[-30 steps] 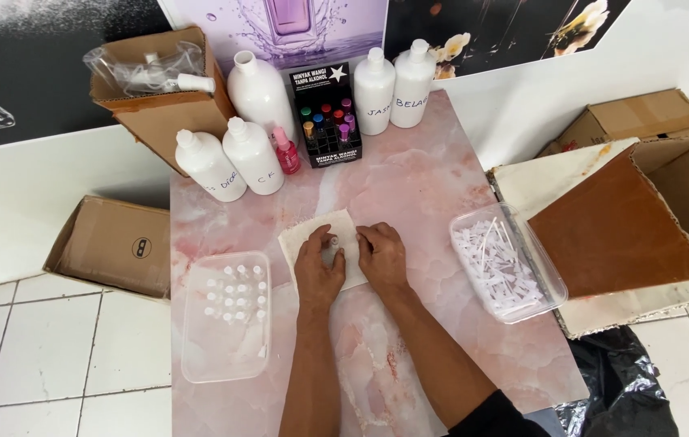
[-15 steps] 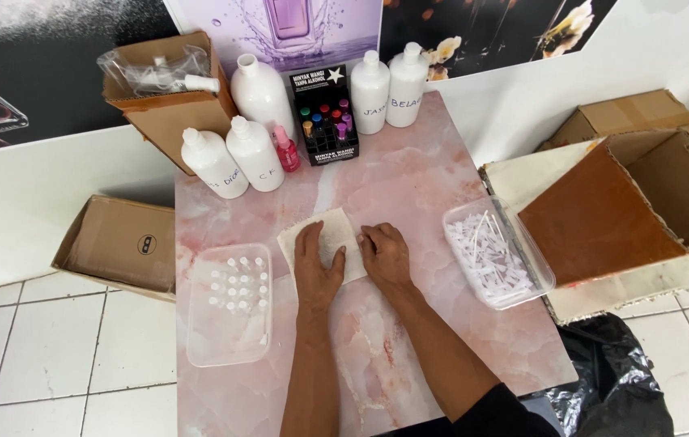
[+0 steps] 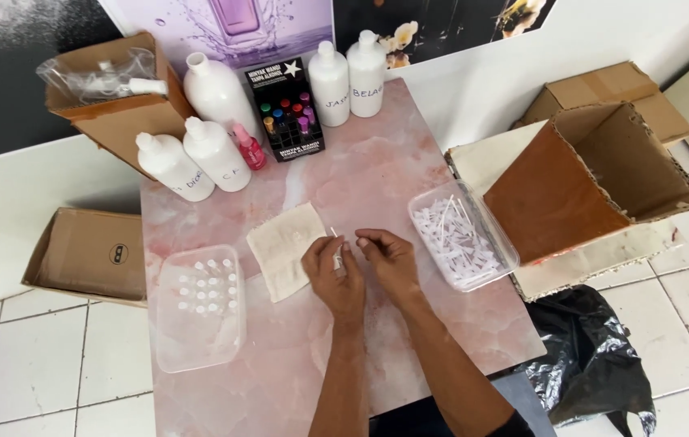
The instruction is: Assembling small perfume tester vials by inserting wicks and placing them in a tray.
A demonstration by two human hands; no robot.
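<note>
My left hand (image 3: 332,271) and my right hand (image 3: 387,257) meet over the middle of the pink marble table (image 3: 377,170). Between their fingertips they pinch a small white stick-like piece (image 3: 335,248); its exact shape is too small to tell. A beige cloth (image 3: 281,245) lies flat just left of my left hand. A clear tray of small white-capped vials (image 3: 200,314) sits to the left. A clear tray of white thin pieces (image 3: 459,233) sits to the right of my right hand.
Several white bottles (image 3: 215,154) and a small pink bottle (image 3: 249,147) stand at the table's far side beside a black display box of coloured vials (image 3: 288,109). Open cardboard boxes (image 3: 603,178) flank the table; a black plastic bag (image 3: 591,364) lies on the tiled floor.
Both hands have lifted off the beige cloth and shifted right, coming together around a small white piece. The cloth now lies uncovered.
</note>
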